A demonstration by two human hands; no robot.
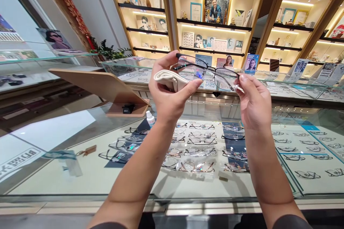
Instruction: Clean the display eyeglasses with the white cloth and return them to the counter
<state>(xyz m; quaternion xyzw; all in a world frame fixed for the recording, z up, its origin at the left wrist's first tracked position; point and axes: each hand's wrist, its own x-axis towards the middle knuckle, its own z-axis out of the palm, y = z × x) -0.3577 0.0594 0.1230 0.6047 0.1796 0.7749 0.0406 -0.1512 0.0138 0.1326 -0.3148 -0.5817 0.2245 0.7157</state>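
A pair of eyeglasses [209, 68] with a thin dark frame and clear lenses is raised above the glass counter. My left hand [168, 94] is closed around a folded cream cloth [172, 78], and its fingers also grip the left end of the glasses. At the right end, my right hand [255, 100] pinches the frame near the hinge between thumb and fingers. Below both forearms, several rows of eyeglasses [201, 141] lie inside the glass display case [88, 182].
A small white bottle [150, 118] stands on the counter beside a tilted wooden-framed mirror or board [99, 84]. Left of my arm lies a brown tag [90, 150]. Another glass display case [292, 91] runs behind, with lit shelves [215, 27] along the wall.
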